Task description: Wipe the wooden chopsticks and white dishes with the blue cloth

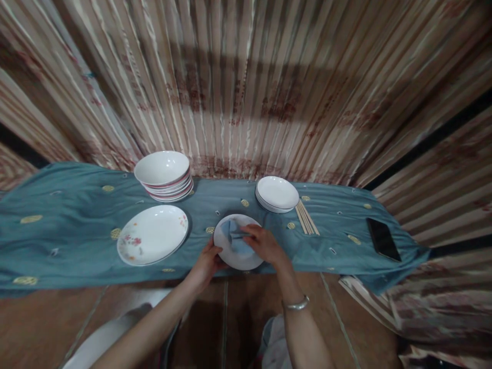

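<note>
A small white plate (246,262) is held near the table's front edge, in the middle of the head view. My left hand (209,261) grips its left rim, the thumb over the edge and the fingers beneath. On the plate's inner face lies a light blue cloth (235,238), partly bunched. My right hand (263,243) pinches the cloth from the right, its fingers pressed together on it; a silver bangle sits on that wrist. Just behind stands a stack of small white plates (277,191), with several wooden chopsticks (306,218) beside it.
A stack of white bowls and plates (163,169) with red rims stands at the back left. In front of it lies an oval floral platter (154,238). A black phone (383,239) rests on the right of the blue tablecloth (77,215). A pleated curtain (230,102) hangs behind.
</note>
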`<state>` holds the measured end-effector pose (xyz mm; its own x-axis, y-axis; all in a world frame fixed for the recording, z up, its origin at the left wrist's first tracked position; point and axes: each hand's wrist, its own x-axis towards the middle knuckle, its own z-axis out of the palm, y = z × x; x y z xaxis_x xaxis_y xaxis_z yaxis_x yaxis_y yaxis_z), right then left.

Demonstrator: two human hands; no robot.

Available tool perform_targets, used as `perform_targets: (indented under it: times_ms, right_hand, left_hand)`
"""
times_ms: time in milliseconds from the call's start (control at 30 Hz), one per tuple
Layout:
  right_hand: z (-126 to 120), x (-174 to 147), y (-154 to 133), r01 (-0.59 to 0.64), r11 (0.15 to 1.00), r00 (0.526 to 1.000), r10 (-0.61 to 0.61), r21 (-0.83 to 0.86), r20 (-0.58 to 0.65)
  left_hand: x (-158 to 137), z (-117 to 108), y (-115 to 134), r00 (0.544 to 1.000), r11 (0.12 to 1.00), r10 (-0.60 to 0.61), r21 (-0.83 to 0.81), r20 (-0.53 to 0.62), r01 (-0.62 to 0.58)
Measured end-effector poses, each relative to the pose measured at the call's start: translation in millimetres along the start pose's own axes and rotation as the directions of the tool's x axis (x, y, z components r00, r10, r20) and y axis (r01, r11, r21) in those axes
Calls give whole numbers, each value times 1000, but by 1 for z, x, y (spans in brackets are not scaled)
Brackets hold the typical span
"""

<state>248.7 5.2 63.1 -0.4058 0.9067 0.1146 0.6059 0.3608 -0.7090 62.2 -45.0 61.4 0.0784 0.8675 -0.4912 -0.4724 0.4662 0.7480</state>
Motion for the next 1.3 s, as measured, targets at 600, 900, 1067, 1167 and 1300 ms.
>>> perform_targets:
  times_ms: [600, 900, 1067, 1167, 1300]
  right_hand:
    - [35, 27, 4, -123, 975, 973, 82, -186, -215]
    - [53, 34, -21, 77, 951, 996, -63, 299, -56]
    - [50, 26, -31, 53, 844, 987, -127, 533, 102]
    - [44, 21, -34, -10, 810, 975, -121, 586, 185]
    - [34, 15, -36, -90, 797, 951, -110, 597, 290]
  left_hand:
    - [-18, 3, 4, 992, 999, -32, -23, 118, 35]
    - [-20, -3, 3, 992, 998, 7, -56, 123, 0]
    - [-15, -7, 3, 997, 998, 43, -42, 60, -40]
    - [-13, -7, 4, 998, 998, 46, -52, 49, -43]
    - [-15, -7, 8, 995, 999, 35, -44, 97, -31]
